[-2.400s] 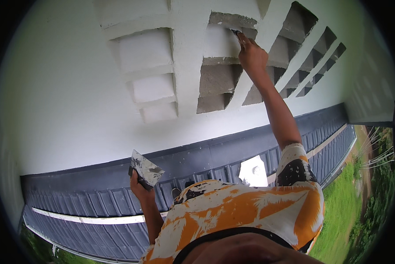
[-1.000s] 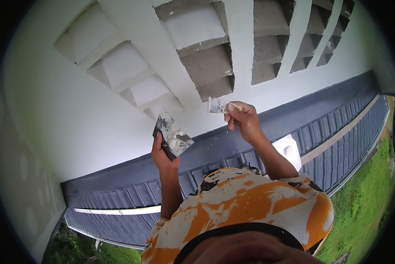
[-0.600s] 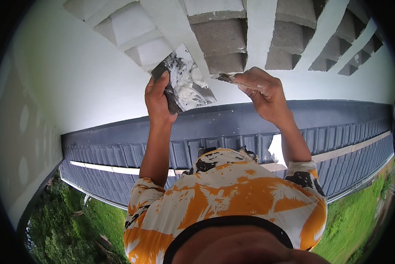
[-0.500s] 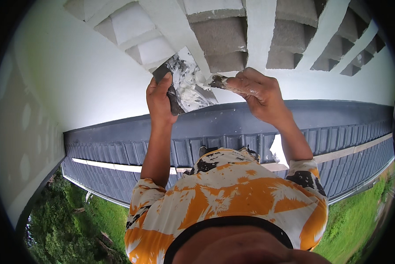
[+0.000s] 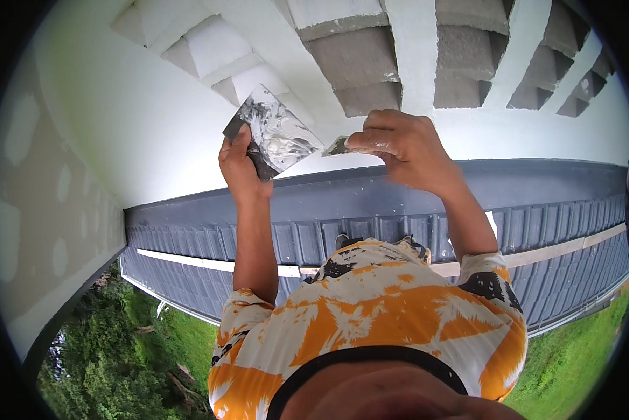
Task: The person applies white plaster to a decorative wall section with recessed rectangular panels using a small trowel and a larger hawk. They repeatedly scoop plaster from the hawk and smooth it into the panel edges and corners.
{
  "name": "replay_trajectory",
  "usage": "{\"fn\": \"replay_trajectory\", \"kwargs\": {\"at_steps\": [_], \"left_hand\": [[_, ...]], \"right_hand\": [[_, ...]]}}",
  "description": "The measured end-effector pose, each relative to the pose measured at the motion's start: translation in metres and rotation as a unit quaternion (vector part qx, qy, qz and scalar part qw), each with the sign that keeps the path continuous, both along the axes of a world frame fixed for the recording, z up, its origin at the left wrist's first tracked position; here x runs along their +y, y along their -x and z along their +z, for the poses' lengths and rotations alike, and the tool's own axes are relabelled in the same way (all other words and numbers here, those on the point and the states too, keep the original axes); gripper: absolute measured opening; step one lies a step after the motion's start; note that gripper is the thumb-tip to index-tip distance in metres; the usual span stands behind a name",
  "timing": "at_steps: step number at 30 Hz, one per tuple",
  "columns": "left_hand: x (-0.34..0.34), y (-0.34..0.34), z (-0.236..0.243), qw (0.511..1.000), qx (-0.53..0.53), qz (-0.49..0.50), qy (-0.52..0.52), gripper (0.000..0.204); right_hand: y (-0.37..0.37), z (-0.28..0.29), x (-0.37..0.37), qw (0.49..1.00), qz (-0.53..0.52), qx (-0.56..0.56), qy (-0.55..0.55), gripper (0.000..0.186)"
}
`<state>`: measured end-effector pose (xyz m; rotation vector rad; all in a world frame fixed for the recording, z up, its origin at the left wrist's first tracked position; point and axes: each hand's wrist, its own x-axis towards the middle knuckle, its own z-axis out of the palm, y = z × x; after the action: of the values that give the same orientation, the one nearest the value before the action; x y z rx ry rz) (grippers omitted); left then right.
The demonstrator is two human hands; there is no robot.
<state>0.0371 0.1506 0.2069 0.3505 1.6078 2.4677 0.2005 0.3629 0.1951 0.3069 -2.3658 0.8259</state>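
My left hand grips a flat metal plate by its dark near-left edge, thumb on top. White putty lies smeared over the plate's upper face, mixed with grey streaks. In my right hand is a small putty knife, pinched between thumb and fingers. Its blade points left toward the plate's right corner, with at most a narrow gap between them. The knife's handle is mostly hidden by my fingers, which carry white smudges.
Ahead stands a white wall with recessed grey blocks between white ribs. Below me slopes a dark tiled roof, crossed by a wooden batten. A patched side wall rises at left. Grass and trees lie beyond the roof's edge.
The plate has shifted slightly left and tilted more. The knife has come away from the putty and dropped toward the plate's right corner. The whole view has shifted a little.
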Motion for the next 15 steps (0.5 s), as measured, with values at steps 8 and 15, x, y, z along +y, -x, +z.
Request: {"fn": "replay_trajectory", "kwargs": {"at_steps": [8, 15], "left_hand": [[0.016, -0.009, -0.023, 0.965, -0.219, -0.059, -0.136, 0.029], [-0.02, 0.011, -0.007, 0.997, 0.032, 0.024, -0.065, 0.023]], "right_hand": [[0.039, -0.029, -0.026, 0.987, -0.005, 0.102, 0.123, 0.04], [0.04, -0.015, -0.018, 0.99, -0.091, 0.106, 0.0, 0.044]]}}
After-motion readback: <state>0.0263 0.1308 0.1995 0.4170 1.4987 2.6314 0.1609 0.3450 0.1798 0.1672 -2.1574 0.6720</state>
